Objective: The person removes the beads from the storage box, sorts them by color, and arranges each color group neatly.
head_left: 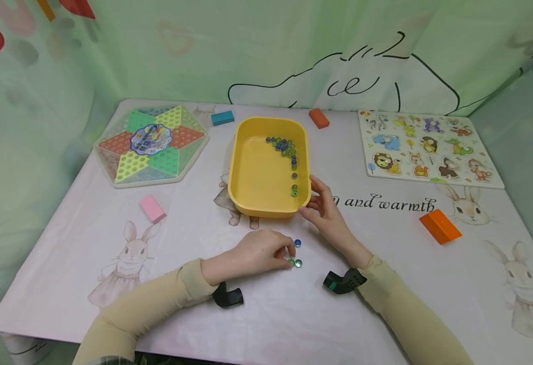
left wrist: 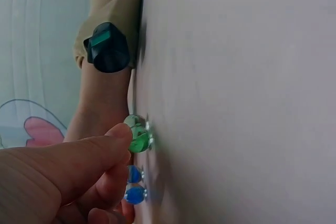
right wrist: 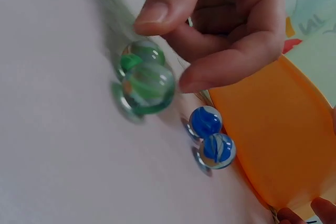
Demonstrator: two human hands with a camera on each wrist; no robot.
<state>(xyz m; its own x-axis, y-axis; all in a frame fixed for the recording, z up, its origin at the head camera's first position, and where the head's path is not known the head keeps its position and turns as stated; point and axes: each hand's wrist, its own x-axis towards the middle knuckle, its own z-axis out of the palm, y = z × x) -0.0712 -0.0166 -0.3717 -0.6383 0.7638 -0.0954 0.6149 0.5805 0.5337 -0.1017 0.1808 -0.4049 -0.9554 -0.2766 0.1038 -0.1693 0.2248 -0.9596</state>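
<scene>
"Where's the yellow tray (head_left: 259, 172) sitting?"

"Around the middle of the counter (head_left: 289, 324), with loose marbles (head_left: 294, 176), blue and green, in a bent line down its right side, bunched thickest toward its far end"

"And the hands?"

"Well apart in what they're doing. The right hand (head_left: 332, 223) grips the tray by its near right corner, thumb at the near wall and fingers against the right one"

"What about the other?"

"The left hand (head_left: 257, 252) is on the near side of the tray, thumb and forefinger parted right by two green marbles (head_left: 298, 263). I can't tell whether the tips touch them"

"Any more marbles outside the tray?"

"Two blue marbles (right wrist: 206, 122) lie close together between the green pair and the tray"

"And the rest, going by the tray?"

"Left of it, a hexagonal game board (head_left: 152, 147) with a coloured star. Just off its far left corner, a blue block (head_left: 222, 118); left of its near left corner, a pink block (head_left: 152, 209). Just off its far right corner, a red block (head_left: 318, 118). Well to its right, a puzzle board (head_left: 428, 147) with animals and, closer to the person, an orange block (head_left: 440, 226)"
</scene>
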